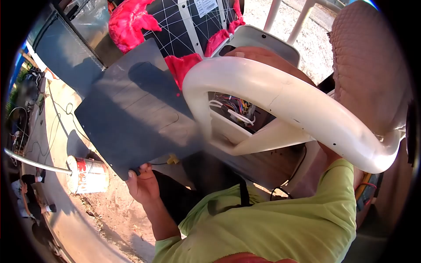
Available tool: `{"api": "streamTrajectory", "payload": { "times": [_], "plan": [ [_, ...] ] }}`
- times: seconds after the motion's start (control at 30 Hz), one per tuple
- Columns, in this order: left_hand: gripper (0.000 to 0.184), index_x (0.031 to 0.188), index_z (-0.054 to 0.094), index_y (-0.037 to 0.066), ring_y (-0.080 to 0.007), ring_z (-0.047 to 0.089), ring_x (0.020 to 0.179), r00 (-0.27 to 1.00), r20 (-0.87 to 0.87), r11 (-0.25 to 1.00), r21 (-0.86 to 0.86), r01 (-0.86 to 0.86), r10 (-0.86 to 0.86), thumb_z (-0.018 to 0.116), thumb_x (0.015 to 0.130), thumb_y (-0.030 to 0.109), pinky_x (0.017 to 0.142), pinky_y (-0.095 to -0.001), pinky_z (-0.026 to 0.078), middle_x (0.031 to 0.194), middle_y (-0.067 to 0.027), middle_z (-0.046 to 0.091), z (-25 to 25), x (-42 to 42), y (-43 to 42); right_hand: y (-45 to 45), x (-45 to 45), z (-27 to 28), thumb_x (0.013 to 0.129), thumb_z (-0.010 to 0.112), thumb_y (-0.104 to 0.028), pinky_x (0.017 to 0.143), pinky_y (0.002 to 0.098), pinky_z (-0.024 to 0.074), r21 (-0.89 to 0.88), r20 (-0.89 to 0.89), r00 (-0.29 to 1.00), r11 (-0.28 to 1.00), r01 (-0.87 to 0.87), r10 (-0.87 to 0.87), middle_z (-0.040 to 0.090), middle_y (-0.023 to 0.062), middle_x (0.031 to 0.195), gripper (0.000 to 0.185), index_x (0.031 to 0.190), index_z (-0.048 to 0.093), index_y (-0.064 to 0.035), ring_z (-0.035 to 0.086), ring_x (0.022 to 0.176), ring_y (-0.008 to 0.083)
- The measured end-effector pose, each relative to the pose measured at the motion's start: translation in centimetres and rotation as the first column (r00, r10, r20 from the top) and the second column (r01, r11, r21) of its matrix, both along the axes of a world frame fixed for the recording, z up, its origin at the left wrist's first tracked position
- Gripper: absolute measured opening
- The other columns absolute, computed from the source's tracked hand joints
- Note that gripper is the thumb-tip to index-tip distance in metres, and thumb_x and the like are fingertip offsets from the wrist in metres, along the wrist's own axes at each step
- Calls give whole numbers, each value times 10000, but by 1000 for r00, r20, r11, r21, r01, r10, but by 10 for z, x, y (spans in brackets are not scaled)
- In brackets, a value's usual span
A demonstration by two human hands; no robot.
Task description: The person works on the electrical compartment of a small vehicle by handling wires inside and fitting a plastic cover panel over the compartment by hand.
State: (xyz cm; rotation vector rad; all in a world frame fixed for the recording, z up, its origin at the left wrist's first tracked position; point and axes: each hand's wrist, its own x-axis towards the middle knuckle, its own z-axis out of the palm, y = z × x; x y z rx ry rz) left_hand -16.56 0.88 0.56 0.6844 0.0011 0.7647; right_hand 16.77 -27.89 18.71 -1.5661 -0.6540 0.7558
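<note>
My left hand (142, 186) is at the near left corner of a large dark grey panel (136, 105), with thumb and fingers closed on its edge. The panel lies tilted beside a white looped frame (280, 94). My right arm passes beneath this frame. Beyond its far side, part of my right hand (245, 53) shows near a pale tray-like part (267, 39); most of its fingers are hidden. Through the frame's opening, coloured wires (237, 106) and white cables are visible in a dark recess.
Red cloth (131, 24) lies around a black panel with white lines at the top. A quilted beige seat (368, 65) is at the right. On the ground at left are a paint-stained bucket (90, 175), a pale pole and thin cables. Another person's legs (37, 197) show far left.
</note>
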Motion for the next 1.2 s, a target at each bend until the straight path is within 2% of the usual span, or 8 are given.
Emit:
{"api": "streamTrajectory", "payload": {
  "times": [0.27, 0.4, 0.7, 0.8, 0.97, 1.07, 1.17, 1.2],
  "plan": [
    [259, 1280, 604, 48, -280, 697, 1070, 994, 93, 996, -71, -50, 56, 534, 1049, 141, 950, -429, 524, 1101, -143, 723, 24, 22, -3, 32, 5, -27, 1039, 574, -263, 798, 258, 534, 183, -12, 974, 958, -220, 225, 709, 55, 1060, 342, 1293, 610, -37, 676, 932, 124],
    [326, 1369, 553, 88, -308, 716, 1052, 963, -5, 963, 28, -269, 270, 536, 1046, 119, 934, -447, 563, 1190, -144, 711, 41, 28, -1, 60, 6, -37, 1037, 587, -240, 797, 258, 534, 292, -41, 928, 892, -345, 371, 707, 48, 1050, 336, 1304, 602, -37, 676, 925, 116],
    [376, 1402, 523, 92, -334, 679, 1143, 995, 78, 995, 71, -65, 59, 530, 1028, 53, 944, -452, 559, 1270, -125, 676, 38, 64, -32, 79, 10, -46, 1031, 615, -190, 795, 257, 535, 449, -58, 891, 809, -379, 450, 704, 30, 1028, 337, 1329, 582, -36, 676, 909, 99],
    [341, 1364, 554, 72, -325, 656, 1173, 997, 61, 994, 103, 32, -39, 535, 1024, 60, 943, -454, 558, 1268, -122, 673, 42, 81, -45, 72, 5, -40, 1033, 616, -179, 800, 250, 532, 501, -46, 938, 820, -277, 345, 703, 25, 1026, 338, 1334, 576, -32, 677, 913, 94],
    [326, 1324, 574, 31, -281, 639, 1178, 984, -152, 927, 347, 144, -96, 574, 1012, 127, 894, -399, 543, 1262, -131, 671, 36, 100, -45, 40, -5, -8, 1044, 562, -162, 878, 265, 527, 394, -30, 967, 886, 244, -253, 707, 57, 1094, 289, 1280, 604, 0, 672, 968, 130],
    [370, 1320, 570, 4, -251, 638, 1179, 954, -300, 884, 445, 144, -5, 610, 1002, 188, 905, -366, 526, 1258, -150, 671, 56, 106, -48, -7, 32, -9, 1020, 577, -141, 933, 280, 516, 462, -103, 952, 833, 304, -290, 705, 86, 1166, 307, 1276, 610, 24, 668, 1016, 150],
    [368, 1326, 576, 5, -247, 651, 1151, 944, -329, 841, 512, 176, 3, 606, 1004, 181, 903, -354, 524, 1233, -159, 679, 56, 106, -43, -60, 72, 11, 1028, 583, -191, 931, 274, 491, 360, 117, 869, 836, 414, -480, 703, 56, 1105, 302, 1248, 622, 13, 648, 1002, 138],
    [328, 1291, 627, 29, -182, 656, 1132, 946, -324, 853, 486, 191, -27, 616, 974, 113, 938, -321, 523, 1215, -108, 702, 53, 108, -45, -86, 96, 11, 1029, 577, -193, 916, 275, 494, 287, 186, 848, 853, 436, -496, 700, 47, 1101, 303, 1252, 622, 7, 650, 1001, 136]
  ]
}}
